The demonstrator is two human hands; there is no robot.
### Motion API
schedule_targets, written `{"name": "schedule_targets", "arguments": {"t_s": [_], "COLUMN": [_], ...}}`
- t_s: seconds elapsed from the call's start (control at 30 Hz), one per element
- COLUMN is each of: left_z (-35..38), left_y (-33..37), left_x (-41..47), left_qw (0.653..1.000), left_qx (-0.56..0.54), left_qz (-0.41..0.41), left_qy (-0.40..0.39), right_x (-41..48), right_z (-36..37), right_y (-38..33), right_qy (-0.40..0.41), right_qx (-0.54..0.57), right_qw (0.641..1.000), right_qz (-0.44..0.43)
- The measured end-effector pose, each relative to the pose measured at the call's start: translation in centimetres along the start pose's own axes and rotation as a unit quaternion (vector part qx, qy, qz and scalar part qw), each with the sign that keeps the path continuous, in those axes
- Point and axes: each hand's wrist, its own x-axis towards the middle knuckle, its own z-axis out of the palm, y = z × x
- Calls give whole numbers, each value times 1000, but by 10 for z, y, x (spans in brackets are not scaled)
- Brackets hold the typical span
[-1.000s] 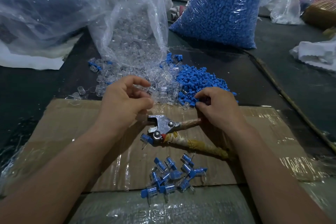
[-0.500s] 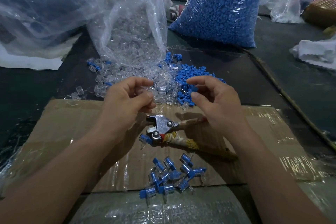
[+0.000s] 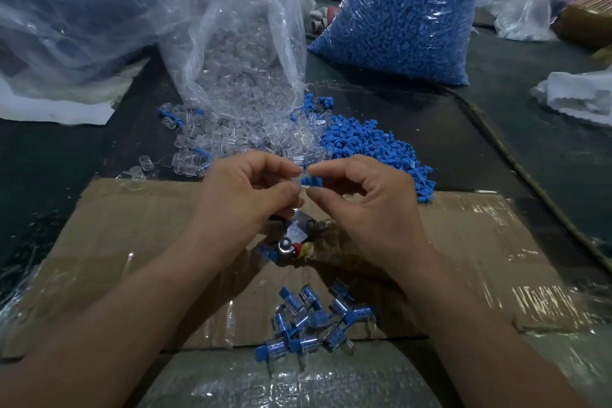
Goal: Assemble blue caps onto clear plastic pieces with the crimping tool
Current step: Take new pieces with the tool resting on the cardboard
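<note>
Lifted since before above the crimping tool [image 3: 294, 237], left hand [image 3: 245, 199] pinches a clear piece [image 3: 299, 165], right hand [image 3: 371, 212] pinches a blue cap [image 3: 312, 181].

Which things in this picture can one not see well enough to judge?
- Crimping tool, head view: the hands cover most of it.
- Clear piece pinched by the left hand: transparent, outline lost against the background.
- Blue cap in the right hand: whether it is seated, too small to tell.
- Large bag at left: creased plastic blurs its contents.
</note>
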Motion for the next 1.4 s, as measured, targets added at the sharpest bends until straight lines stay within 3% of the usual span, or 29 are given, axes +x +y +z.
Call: {"name": "schedule_targets", "arguments": {"t_s": [0.17, 0.37, 0.77, 1.0, 1.4], "left_z": [0, -1, 2, 2, 6], "left_y": [-1, 1, 3, 2, 3], "left_x": [-1, -2, -3, -4, -5], "left_qw": [1000, 1000, 1000, 999, 999], "left_qx": [15, 5, -18, -39, -3], "left_qz": [11, 3, 6, -7, 23], "left_qy": [-7, -2, -1, 14, 22], "right_x": [1, 1, 1, -1, -2], "right_z": [3, 3, 5, 7, 6], "right_y": [2, 4, 1, 2, -2], "right_qy": [8, -15, 13, 70, 45], "right_qx": [-73, -76, 7, -25, -141], "right_qw": [996, 994, 1000, 996, 988], "right_qz": [-52, -73, -15, -43, -48]}}
